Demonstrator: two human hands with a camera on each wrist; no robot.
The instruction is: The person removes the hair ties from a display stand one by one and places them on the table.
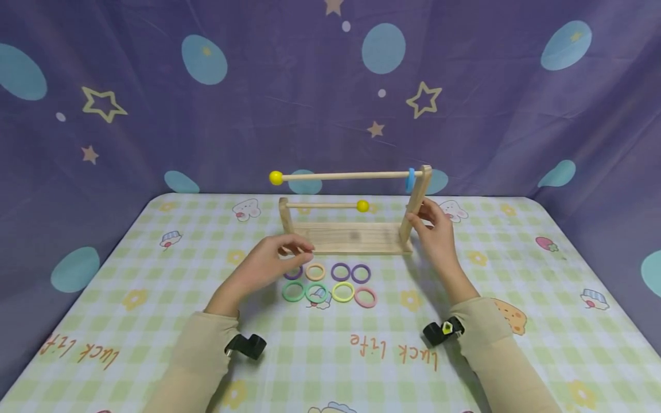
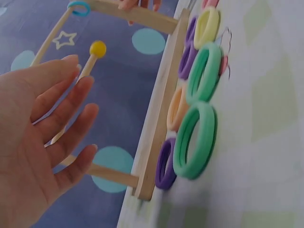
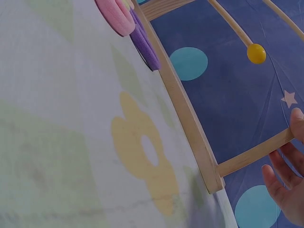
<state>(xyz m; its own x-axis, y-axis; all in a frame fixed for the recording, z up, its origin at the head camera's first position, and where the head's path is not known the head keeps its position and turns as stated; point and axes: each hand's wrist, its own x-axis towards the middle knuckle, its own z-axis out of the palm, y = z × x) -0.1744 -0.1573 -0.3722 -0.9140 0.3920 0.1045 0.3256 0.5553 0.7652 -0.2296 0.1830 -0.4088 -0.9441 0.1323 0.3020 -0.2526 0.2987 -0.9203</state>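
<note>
A wooden stand [image 1: 356, 238] has two horizontal rods, each tipped with a yellow ball. On its long upper rod [image 1: 341, 176], a blue ring [image 1: 410, 180] hangs close to the taller right post. My right hand [image 1: 436, 232] grips that post [image 3: 256, 154], thumb on the near side and fingers behind. Relaxed fingers spread on my left hand [image 1: 271, 258], which holds nothing, at the stand's front left corner. It partly covers a purple ring [image 1: 293, 272] in the head view. Beside that lie an orange ring [image 1: 315, 272] and two more purple rings [image 1: 341, 272].
Nearer me, a row holds two green rings [image 1: 294, 291], a yellow ring [image 1: 343, 292] and a pink ring [image 1: 365, 297]. A checked cloth [image 1: 320, 367] covers the table. Behind it hangs a purple curtain [image 1: 310, 115] with stars and blue ovals.
</note>
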